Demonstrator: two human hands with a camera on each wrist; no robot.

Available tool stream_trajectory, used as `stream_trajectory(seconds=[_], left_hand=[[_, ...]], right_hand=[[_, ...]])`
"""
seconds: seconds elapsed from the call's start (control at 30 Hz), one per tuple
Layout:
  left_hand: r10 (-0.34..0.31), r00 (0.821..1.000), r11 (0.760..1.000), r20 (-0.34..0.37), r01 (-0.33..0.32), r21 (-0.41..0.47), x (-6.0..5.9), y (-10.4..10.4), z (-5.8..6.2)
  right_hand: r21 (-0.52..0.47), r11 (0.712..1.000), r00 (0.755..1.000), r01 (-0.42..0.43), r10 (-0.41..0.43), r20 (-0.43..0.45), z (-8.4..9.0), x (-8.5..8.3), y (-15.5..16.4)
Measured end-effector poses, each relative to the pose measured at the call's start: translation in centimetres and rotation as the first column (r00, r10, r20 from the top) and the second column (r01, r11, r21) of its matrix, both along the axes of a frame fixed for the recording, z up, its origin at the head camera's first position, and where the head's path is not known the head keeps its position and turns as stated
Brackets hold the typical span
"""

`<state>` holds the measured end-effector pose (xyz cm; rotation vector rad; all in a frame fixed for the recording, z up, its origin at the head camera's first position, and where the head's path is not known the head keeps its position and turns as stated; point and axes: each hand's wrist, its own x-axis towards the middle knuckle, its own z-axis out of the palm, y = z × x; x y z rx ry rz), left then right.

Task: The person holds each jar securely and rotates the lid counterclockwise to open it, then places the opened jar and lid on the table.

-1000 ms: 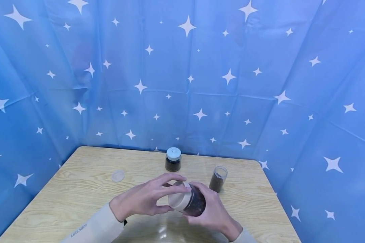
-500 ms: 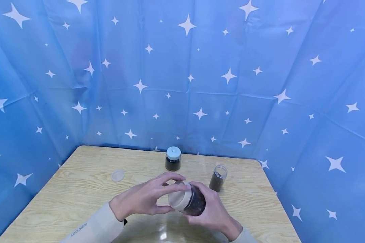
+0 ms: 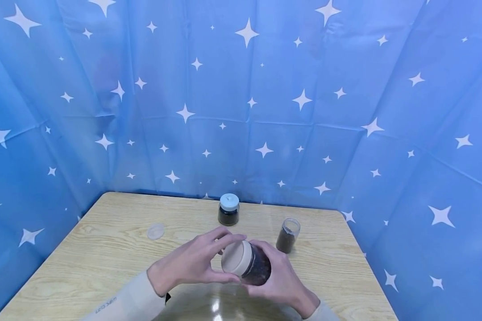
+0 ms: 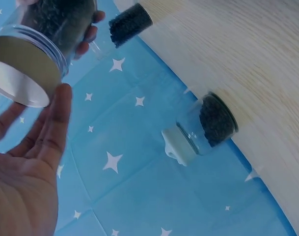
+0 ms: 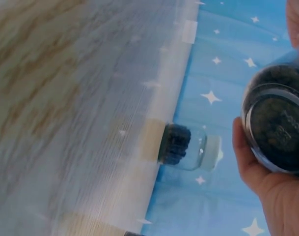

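Observation:
A clear glass jar [image 3: 261, 267] with dark contents is held tilted above the table, its beige lid [image 3: 234, 257] facing left. My right hand [image 3: 280, 281] grips the jar body around its side. At the lid, my left hand [image 3: 193, 264] has its fingertips and thumb on opposite sides of the rim. The left wrist view shows those left fingers [image 4: 60, 115] touching the edge of the lid, which sits on the jar's mouth. In the right wrist view the round glass jar base [image 5: 279, 130] faces the camera.
A small jar with a pale blue lid [image 3: 229, 209] stands at the table's back. To its right is a lidless glass jar [image 3: 287, 236] with dark contents. A clear round disc [image 3: 155, 231] lies back left on the wooden table [image 3: 104, 240]. A blue star-patterned curtain [image 3: 225, 89] surrounds it.
My left hand has shifted its hold: the finger that lay across the lid's top has drawn back to the rim, and the thumb reaches farther along the lower edge. The right hand stays put.

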<state>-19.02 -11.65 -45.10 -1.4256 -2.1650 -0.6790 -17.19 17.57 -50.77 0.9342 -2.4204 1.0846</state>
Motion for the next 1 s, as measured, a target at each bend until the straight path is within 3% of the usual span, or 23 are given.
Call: stream_trajectory(seconds=[0.3, 1.0], left_hand=[[0.128, 0.984, 0.992, 0.123, -0.129, 0.001, 0.56, 0.44, -0.06], [0.196, 0.963, 0.979, 0.183, -0.202, 0.013, 0.72, -0.18, 0.18]], right_hand=[[-0.004, 1.0, 0.999, -0.009, 0.009, -0.031, 0.13, -0.06, -0.13], [-0.033, 0.999, 1.0, 0.002, -0.001, 0.017, -0.27, -0.27, 0.38]])
